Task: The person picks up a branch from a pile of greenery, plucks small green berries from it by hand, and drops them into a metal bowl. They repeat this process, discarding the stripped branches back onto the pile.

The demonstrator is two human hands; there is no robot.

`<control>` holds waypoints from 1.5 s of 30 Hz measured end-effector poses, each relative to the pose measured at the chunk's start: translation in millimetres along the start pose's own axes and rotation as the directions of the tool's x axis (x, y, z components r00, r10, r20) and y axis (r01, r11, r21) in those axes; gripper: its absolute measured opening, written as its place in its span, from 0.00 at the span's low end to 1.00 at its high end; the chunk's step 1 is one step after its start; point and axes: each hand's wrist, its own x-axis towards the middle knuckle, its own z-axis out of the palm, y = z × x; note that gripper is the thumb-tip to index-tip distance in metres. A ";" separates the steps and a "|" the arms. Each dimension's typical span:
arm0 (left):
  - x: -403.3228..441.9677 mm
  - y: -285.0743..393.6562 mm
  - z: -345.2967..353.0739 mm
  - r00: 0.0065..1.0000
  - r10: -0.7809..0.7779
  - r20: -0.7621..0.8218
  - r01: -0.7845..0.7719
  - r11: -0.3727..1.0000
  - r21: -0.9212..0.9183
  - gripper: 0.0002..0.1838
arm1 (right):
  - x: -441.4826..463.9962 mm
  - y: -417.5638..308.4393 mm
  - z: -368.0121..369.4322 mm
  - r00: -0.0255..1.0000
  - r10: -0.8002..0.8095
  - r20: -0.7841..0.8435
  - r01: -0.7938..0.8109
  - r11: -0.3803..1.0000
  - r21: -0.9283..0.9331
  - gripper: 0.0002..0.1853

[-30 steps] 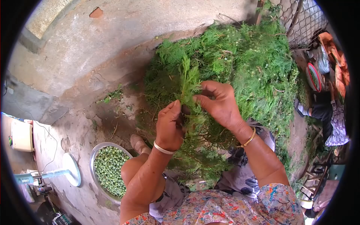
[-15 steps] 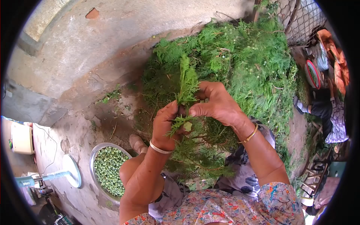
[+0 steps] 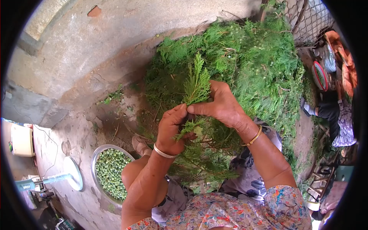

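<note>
A flat, scaly evergreen sprig (image 3: 197,84) stands upright between my hands, above my lap. My left hand (image 3: 170,128) is closed around its lower part, and a pale green cone (image 3: 198,131) shows beside those fingers. My right hand (image 3: 221,105) pinches the sprig at its base, with the thumb tip against the left fingertips. Some of the right fingers are hidden behind the leaves. Below the hands, more leafy branches (image 3: 207,161) spread over my lap. To the left on the floor stands a metal basin (image 3: 94,168) full of small green cones.
A big heap of cut evergreen branches (image 3: 260,69) lies ahead and to the right, against the wall (image 3: 115,42). A pale blue fan (image 3: 73,174) stands left of the basin. At the far right are another person's leg (image 3: 327,113) and a red-rimmed basin (image 3: 320,76).
My right thumb has moved left to meet the left fingertips at the sprig's base. The sprig's tip has shifted slightly right, and the cone has moved a little right.
</note>
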 end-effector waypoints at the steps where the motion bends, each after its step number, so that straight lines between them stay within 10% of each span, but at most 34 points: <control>1: -0.5 0.7 0.7 1.000 -0.011 -0.011 0.011 1.000 -0.001 0.13 | -0.8 -3.0 -0.2 1.000 0.001 0.001 -0.001 1.000 0.000 0.13; 22: 0.2 7.5 -5.6 0.991 -0.074 0.114 0.062 0.993 0.104 0.13 | -1.3 -15.6 -25.5 0.990 0.123 0.063 -0.110 0.976 -0.190 0.06; 26: -4.1 14.6 -13.2 0.996 -0.025 0.090 0.027 0.999 -0.022 0.13 | 7.3 -21.5 -58.7 0.954 0.059 -0.294 -0.019 0.991 0.136 0.05; 32: 4.9 24.9 -27.6 0.998 0.057 0.022 -0.049 0.959 -0.281 0.11 | 4.3 -8.9 -40.3 0.941 0.279 -0.192 -0.139 0.836 0.531 0.13; 38: 13.1 18.7 -30.2 0.982 0.138 -0.130 -0.158 0.974 -0.164 0.09 | -3.7 -2.7 -10.1 0.962 0.266 0.066 -0.274 0.930 0.246 0.13; 45: 15.3 10.1 -25.1 0.988 0.121 -0.091 -0.107 0.983 0.149 0.10 | -4.8 2.1 10.8 0.988 0.153 -0.033 -0.155 0.985 -0.070 0.12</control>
